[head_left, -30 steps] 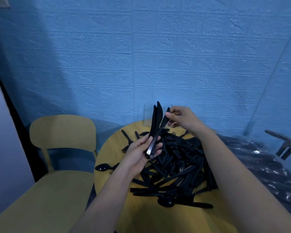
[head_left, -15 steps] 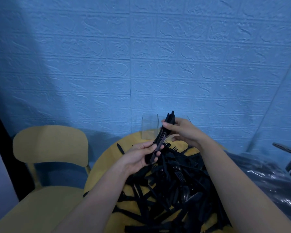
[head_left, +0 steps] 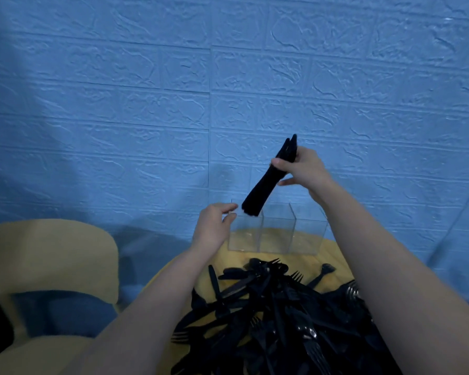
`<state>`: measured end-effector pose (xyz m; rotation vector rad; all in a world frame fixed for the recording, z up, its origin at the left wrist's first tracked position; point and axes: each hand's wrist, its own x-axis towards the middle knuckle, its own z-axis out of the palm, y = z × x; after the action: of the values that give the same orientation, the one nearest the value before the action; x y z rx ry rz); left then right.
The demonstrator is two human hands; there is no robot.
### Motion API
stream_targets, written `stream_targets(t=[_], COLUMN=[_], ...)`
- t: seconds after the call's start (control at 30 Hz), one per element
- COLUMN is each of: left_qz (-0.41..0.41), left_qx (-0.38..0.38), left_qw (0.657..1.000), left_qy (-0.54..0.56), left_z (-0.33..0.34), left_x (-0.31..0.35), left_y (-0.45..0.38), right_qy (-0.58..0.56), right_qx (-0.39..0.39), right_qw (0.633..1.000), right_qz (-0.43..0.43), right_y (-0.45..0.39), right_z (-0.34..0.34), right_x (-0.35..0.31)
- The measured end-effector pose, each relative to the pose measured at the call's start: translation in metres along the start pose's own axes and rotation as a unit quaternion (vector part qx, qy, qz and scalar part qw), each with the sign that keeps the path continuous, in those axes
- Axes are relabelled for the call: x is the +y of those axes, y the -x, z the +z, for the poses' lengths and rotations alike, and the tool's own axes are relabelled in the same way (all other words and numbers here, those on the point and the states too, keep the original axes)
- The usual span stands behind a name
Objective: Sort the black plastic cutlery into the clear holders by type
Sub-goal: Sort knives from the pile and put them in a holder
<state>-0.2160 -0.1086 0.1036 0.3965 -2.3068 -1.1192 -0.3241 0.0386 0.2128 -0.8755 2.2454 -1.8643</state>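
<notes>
Head view: right hand (head_left: 302,169) grips the knife bundle (head_left: 268,180), its long axis slanting down-left over the clear holder (head_left: 278,231)'s left compartment; left hand (head_left: 214,226), nearer, pinches that holder's rim.

Your bundle of black cutlery (head_left: 268,180) hangs tilted at frame centre, its lower end at the rim of the leftmost compartment of the clear holder (head_left: 306,234), a three-part box just below. The loose black cutlery pile (head_left: 276,315) fills the lower right.
</notes>
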Motion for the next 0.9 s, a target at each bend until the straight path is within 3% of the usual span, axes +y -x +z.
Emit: stream_targets(t=[0.1,0.17,0.5,0.63,0.73,0.8,0.9], left_qz=[0.04,0.052,0.053,0.028,0.035,0.035,0.0], left_qx=[-0.049,-0.06,-0.057,-0.029,-0.004,-0.059,-0.208], left_qw=[0.987,0.981,0.981,0.991,0.992,0.987,0.955], left_qy=[-0.145,-0.179,-0.175,-0.125,-0.123,-0.142,-0.214], left_z=[0.01,0.015,0.013,0.007,-0.002,-0.006,0.0], left_x=[-0.015,-0.019,-0.019,-0.016,-0.014,-0.013,-0.012], left_y=[-0.015,-0.021,-0.017,-0.009,0.005,0.018,0.041], right_qy=[0.067,0.135,0.327,0.308,0.3,0.3,0.277], right_qx=[0.052,0.038,-0.103,-0.13,-0.104,-0.079,-0.057], right_qw=[0.996,0.989,0.939,0.942,0.948,0.95,0.959], right_qz=[-0.034,-0.039,-0.01,0.012,0.003,-0.009,-0.016], right_y=[-0.021,-0.03,-0.037,-0.03,-0.017,-0.003,0.023], right_z=[0.01,0.023,0.081,0.086,0.075,0.063,0.046], right_x=[0.011,0.023,0.066,0.073,0.067,0.061,0.055])
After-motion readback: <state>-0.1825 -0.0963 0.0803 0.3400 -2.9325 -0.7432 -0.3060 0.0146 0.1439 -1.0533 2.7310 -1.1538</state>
